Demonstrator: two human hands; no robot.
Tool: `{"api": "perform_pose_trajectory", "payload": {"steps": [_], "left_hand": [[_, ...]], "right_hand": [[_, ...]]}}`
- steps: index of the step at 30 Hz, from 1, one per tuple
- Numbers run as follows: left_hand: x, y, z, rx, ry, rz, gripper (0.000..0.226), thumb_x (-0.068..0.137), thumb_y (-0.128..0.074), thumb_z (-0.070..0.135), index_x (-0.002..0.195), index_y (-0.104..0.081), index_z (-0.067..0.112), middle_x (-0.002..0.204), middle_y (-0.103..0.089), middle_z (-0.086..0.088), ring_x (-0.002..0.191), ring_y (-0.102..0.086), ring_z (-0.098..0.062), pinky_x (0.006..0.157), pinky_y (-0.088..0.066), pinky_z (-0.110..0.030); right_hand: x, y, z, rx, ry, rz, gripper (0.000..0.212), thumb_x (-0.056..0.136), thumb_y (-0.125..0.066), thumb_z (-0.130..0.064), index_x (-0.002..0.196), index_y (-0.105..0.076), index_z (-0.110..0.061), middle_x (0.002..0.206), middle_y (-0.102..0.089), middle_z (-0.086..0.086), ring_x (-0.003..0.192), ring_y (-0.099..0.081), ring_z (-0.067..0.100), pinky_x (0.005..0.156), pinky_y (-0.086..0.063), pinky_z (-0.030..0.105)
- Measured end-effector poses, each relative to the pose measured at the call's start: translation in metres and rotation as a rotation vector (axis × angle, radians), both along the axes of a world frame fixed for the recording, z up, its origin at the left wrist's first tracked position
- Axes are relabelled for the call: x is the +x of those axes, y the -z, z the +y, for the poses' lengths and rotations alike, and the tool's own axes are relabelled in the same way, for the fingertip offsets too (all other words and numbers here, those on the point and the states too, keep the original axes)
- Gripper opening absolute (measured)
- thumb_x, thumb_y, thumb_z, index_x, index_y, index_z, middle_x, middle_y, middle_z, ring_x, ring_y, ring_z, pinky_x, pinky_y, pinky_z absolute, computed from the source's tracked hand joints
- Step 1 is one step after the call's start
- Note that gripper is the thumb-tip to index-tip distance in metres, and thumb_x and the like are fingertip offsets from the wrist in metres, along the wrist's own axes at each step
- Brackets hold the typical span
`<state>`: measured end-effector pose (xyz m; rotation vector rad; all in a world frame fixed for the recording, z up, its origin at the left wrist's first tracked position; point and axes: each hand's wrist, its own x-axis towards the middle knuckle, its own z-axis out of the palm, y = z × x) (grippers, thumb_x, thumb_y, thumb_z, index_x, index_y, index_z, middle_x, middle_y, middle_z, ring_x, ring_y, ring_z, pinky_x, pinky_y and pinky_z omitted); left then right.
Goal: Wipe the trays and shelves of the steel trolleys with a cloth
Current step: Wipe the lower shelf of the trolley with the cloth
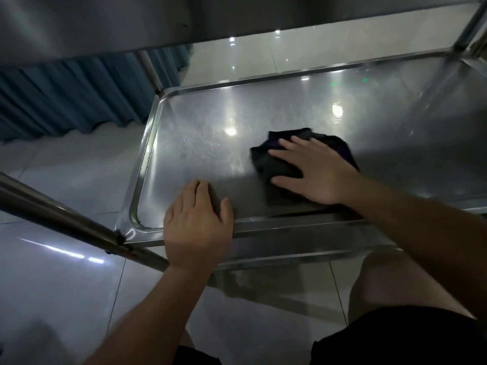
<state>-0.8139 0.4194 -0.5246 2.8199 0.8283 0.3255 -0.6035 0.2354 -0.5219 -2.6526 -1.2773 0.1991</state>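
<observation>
head | faces forward-down | close above trolley shelf (342, 83)

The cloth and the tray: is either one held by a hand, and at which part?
The right hand presses flat on the dark cloth, not gripping. The left hand rests on the tray's near rim.

Below me the floor (66, 272) is laid with large, pale, glossy tiles, their thin grout lines running away at a slant. Ceiling lights show on them as small bright spots and short white streaks. To my left a blue pleated curtain (66, 96) hangs in deep folds, its wavy hem ending just above the tiles. The room is dim overall.
</observation>
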Motion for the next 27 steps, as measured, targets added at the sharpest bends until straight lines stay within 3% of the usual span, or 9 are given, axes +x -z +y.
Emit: {"api": "perform_pose_trajectory", "payload": {"steps": [4, 9, 13, 16, 21, 27], "left_hand": [[0.001, 0.000, 0.000, -0.024, -0.019, 0.048, 0.062, 0.107, -0.035, 0.053, 0.156, -0.043, 0.017, 0.164, -0.041, -0.005, 0.155, -0.032, -0.023, 0.126, -0.026, -0.045], [0.002, 0.002, -0.002, -0.008, -0.021, 0.063, 0.065, 0.106, -0.033, 0.054, 0.160, -0.039, 0.017, 0.167, -0.037, -0.005, 0.157, -0.028, -0.023, 0.128, -0.020, -0.042], [0.004, 0.003, -0.003, 0.020, -0.033, 0.047, 0.067, 0.106, -0.031, 0.055, 0.157, -0.044, 0.013, 0.164, -0.043, -0.006, 0.155, -0.033, -0.023, 0.127, -0.025, -0.041], [0.003, 0.005, -0.003, 0.015, -0.056, 0.022, 0.079, 0.105, -0.023, 0.062, 0.163, -0.034, 0.009, 0.165, -0.042, -0.010, 0.154, -0.036, -0.025, 0.126, -0.025, -0.040], [0.004, 0.009, -0.006, -0.015, -0.087, -0.056, 0.089, 0.103, -0.011, 0.070, 0.169, -0.008, 0.010, 0.175, -0.020, -0.010, 0.157, -0.030, -0.025, 0.124, -0.026, -0.040], [0.001, 0.006, -0.007, -0.024, -0.048, -0.011, 0.087, 0.103, -0.010, 0.067, 0.169, -0.013, 0.010, 0.174, -0.023, -0.010, 0.157, -0.030, -0.026, 0.125, -0.025, -0.041]], "right_hand": [[0.044, -0.004, -0.023, -0.031, 0.238, -0.028, 0.094, 0.082, -0.020, -0.089, 0.161, -0.030, -0.039, 0.172, -0.023, -0.006, 0.158, -0.019, 0.022, 0.126, -0.013, 0.047], [0.085, -0.003, 0.046, -0.030, 0.447, -0.004, 0.084, 0.094, -0.027, -0.077, 0.164, -0.025, -0.032, 0.174, -0.015, 0.001, 0.160, -0.012, 0.028, 0.127, -0.004, 0.051], [0.058, -0.006, 0.125, -0.012, 0.289, -0.014, 0.080, 0.095, -0.029, -0.072, 0.164, -0.027, -0.030, 0.173, -0.018, 0.003, 0.159, -0.014, 0.029, 0.128, -0.005, 0.051], [0.024, -0.004, 0.148, 0.008, 0.112, -0.031, 0.077, 0.095, -0.029, -0.074, 0.163, -0.028, -0.036, 0.173, -0.020, -0.002, 0.159, -0.014, 0.024, 0.128, -0.006, 0.049], [-0.015, -0.004, 0.112, 0.035, -0.082, 0.026, 0.078, 0.094, -0.027, -0.077, 0.163, -0.024, -0.041, 0.174, -0.015, -0.009, 0.160, -0.007, 0.016, 0.129, -0.002, 0.044], [-0.039, -0.006, 0.030, -0.019, -0.102, 0.054, 0.079, 0.093, -0.019, -0.081, 0.164, -0.016, -0.045, 0.173, -0.005, -0.016, 0.159, 0.001, 0.006, 0.128, 0.004, 0.036]]}}
